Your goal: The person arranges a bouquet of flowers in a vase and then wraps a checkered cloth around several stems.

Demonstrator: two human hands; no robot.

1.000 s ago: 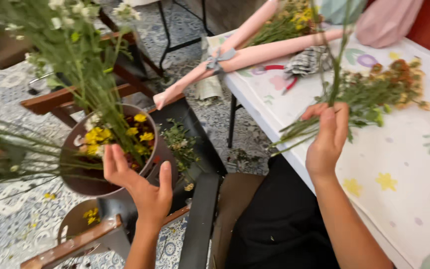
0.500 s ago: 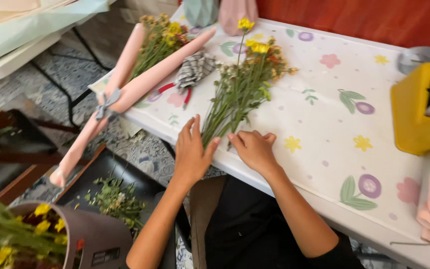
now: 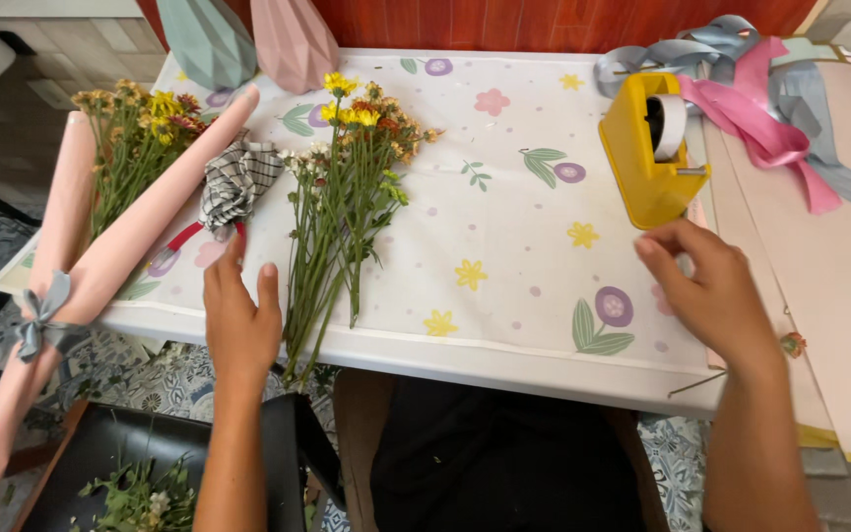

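glossy plastic tape dispenser (image 3: 648,148), perhaps vinyl tablecloth (image 3: 504,246)

Single head-worn view, close and steeply downward over the flowered table (image 3: 504,246), near edge at bottom.

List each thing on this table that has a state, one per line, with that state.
left hand: open, flat on the table edge beside the loose flowers
right hand: open, fingers spread near the tape dispenser
loose flowers: lying flat, unwrapped, stems over the table edge
wrapped bouquet: rolled in pink paper, tied with a grey bow
tape dispenser: upright, roll loaded
ribbons: loose, tangled
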